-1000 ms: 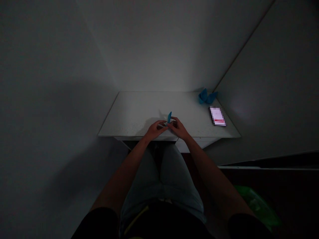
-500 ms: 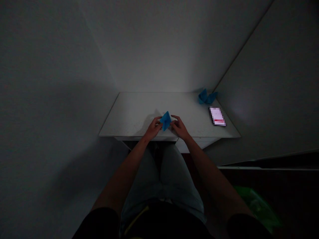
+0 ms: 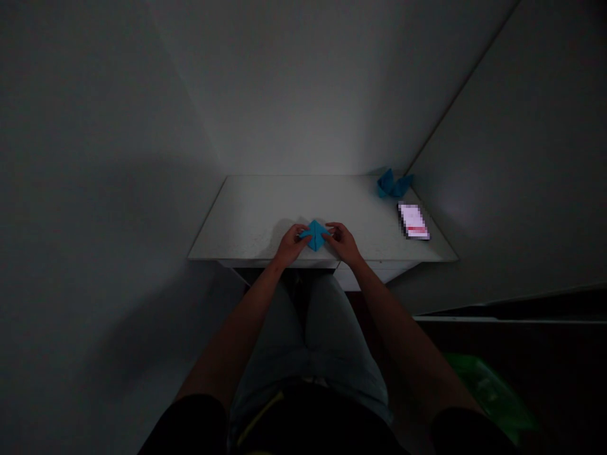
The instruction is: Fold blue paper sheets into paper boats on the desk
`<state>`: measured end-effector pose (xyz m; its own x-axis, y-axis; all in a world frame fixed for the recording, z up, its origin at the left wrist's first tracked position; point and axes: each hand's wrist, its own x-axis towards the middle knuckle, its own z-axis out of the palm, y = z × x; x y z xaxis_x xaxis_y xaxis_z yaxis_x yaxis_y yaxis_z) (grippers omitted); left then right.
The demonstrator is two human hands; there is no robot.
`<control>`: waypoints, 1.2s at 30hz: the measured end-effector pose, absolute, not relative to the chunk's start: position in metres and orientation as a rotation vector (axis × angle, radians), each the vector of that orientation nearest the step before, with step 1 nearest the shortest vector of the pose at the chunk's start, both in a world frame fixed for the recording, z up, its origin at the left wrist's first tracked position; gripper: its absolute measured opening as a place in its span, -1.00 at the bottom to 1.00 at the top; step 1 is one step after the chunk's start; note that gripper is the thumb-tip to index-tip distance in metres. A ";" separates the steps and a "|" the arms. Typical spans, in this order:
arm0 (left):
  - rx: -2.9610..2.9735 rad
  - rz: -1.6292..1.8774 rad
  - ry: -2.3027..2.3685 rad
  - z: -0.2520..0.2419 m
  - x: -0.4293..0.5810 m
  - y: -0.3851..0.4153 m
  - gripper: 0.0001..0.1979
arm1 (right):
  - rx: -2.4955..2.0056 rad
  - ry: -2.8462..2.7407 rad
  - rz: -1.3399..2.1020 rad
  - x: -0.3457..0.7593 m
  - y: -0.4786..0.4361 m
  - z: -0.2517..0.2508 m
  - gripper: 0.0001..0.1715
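The blue folded paper (image 3: 315,235) sits between the hands, near the front edge of the white table (image 3: 246,215). The left hand (image 3: 290,245) and right hand (image 3: 342,243) are half curled, their fingertips gripping its opposite corners. Farther off lie a blue paper fold (image 3: 392,184) at one o'clock and a smartphone (image 3: 413,221) at two o'clock.

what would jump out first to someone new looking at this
The bright blue folded paper diamond catches the eye first, near the front edge of the white table, with the left hand and right hand touching it from either side. Next come a blue folded paper figure in the far right corner and, nearer along that side, a smartphone with a glowing pale screen.
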<state>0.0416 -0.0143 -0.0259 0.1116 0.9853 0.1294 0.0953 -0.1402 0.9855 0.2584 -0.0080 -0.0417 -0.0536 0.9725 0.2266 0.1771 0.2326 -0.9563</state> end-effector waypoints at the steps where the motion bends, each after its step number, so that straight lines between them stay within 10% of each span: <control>1: 1.438 1.194 1.141 -0.026 0.042 -0.014 -0.55 | -1.145 -1.470 0.968 0.259 -0.007 -0.042 -0.33; 36: 1.235 1.289 1.264 -0.021 0.039 -0.015 -0.49 | -1.214 -1.314 1.040 0.261 -0.011 -0.032 -0.34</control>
